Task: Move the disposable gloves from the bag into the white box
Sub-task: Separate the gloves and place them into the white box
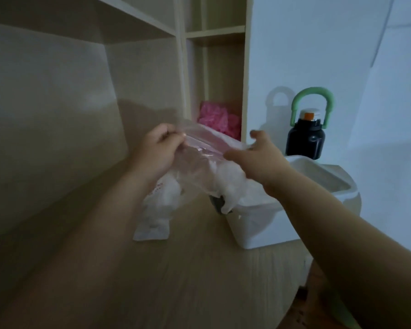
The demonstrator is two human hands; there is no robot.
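A clear zip bag [199, 148] with a pink top strip hangs in the air above the desk. My left hand [157, 150] pinches its top left edge. My right hand [254, 157] grips the bag's right side, thumb raised. Crumpled translucent disposable gloves [226, 184] bulge from the bag's lower part and hang down over the left rim of the white box [337, 186], which stands on the desk to the right. A further white plastic packet [157, 210] lies on the desk below my left hand.
A black bottle [305, 138] with a green handle stands behind the box against the wall. Pink material [218, 119] fills a narrow shelf compartment behind the bag. Shelving rises at the left and back. The wooden desk [176, 281] curves off at the lower right.
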